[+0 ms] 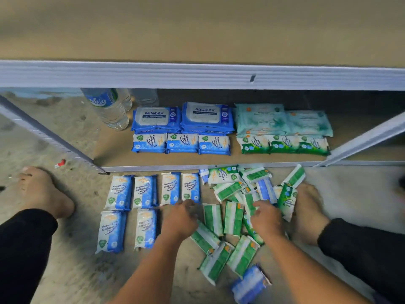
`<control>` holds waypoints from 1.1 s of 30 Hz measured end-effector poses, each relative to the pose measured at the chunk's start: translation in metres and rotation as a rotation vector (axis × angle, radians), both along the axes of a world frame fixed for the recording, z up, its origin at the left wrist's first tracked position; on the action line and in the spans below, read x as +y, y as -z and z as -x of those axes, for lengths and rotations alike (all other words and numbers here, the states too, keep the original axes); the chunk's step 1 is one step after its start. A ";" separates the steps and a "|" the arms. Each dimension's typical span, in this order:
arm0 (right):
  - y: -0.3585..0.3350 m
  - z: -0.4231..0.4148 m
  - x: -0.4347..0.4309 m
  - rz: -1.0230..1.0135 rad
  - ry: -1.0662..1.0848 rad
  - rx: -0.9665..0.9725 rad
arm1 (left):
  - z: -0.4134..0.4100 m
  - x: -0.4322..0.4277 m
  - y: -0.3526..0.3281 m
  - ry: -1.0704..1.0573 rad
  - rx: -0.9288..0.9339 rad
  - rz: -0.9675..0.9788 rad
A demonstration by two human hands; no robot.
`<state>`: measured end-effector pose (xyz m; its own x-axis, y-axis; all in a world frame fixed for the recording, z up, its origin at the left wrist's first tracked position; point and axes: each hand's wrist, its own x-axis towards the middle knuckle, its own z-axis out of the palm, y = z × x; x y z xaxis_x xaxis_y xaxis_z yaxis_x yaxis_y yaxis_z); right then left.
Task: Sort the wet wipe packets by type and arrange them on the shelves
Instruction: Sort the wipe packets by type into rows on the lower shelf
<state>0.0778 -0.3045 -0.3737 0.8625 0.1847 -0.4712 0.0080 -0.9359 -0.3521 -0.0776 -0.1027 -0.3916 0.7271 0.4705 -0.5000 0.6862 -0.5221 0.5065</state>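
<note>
Person is squatting barefoot on the concrete floor (65, 270) in front of the lower shelf (114, 150). Six, i.e. 6, blue Fragrance Free pkts (144, 191) are lying in 2 rows on the floor, 4 over 2. The left hand (180, 218) is resting at the bottom edge of the 4th pkt, fingers bent down; can't tell if its grip is pinching anything. The right hand (266, 218) is hovering over the loose pile of green Pine pkts (233, 218), grip spread, holding nothing. 1 stray blue pkt (249, 284) is lying at the pile's near end. On the shelf, antabax packs (156, 118) and teal packs (260, 119) are sitting at the rear, w/ 3 blue stacks (182, 142) and 3 green stacks (283, 144) in front. Water bottles (109, 108) are standing rear left.
</note>
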 end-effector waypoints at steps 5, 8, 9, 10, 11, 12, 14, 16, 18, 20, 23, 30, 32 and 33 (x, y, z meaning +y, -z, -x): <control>-0.009 -0.012 -0.079 0.035 0.106 0.186 | 0.015 -0.053 -0.011 0.056 0.053 0.099; -0.005 -0.006 -0.112 0.060 0.138 0.228 | 0.024 -0.096 -0.011 0.223 0.120 0.111; -0.003 -0.003 -0.119 0.064 0.137 0.230 | 0.026 -0.111 -0.010 0.292 0.136 0.116; -0.001 -0.001 -0.125 0.065 0.129 0.231 | 0.029 -0.125 -0.008 0.351 0.150 0.128; 0.001 0.000 -0.129 0.063 0.121 0.235 | 0.030 -0.138 -0.005 0.392 0.183 0.141; 0.002 0.001 -0.131 0.061 0.121 0.243 | 0.029 -0.149 -0.001 0.419 0.212 0.142; 0.008 -0.001 -0.131 0.044 0.123 0.242 | 0.026 -0.166 0.007 0.459 0.253 0.120; 0.014 -0.004 -0.128 0.024 0.093 0.224 | 0.021 -0.181 0.014 0.504 0.285 0.090; 0.023 -0.009 -0.124 -0.001 0.079 0.216 | 0.013 -0.194 0.017 0.532 0.323 0.056; 0.031 -0.015 -0.121 -0.023 0.074 0.207 | 0.004 -0.206 0.019 0.539 0.342 0.010; 0.039 -0.023 -0.116 -0.017 0.075 0.199 | -0.005 -0.220 0.025 0.604 0.339 -0.067; 0.048 -0.043 -0.099 0.003 0.058 0.036 | -0.012 -0.231 0.048 0.649 0.308 -0.166; 0.049 -0.051 -0.088 -0.045 0.027 -0.074 | -0.011 -0.227 0.050 0.567 0.256 -0.072; 0.048 -0.055 -0.082 -0.055 0.001 -0.115 | -0.009 -0.224 0.052 0.510 0.206 -0.025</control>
<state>0.1326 -0.3862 -0.4217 0.9103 0.2071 -0.3583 0.0508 -0.9152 -0.3998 -0.0683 -0.3266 -0.4431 0.7541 0.0974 -0.6495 0.4264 -0.8248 0.3713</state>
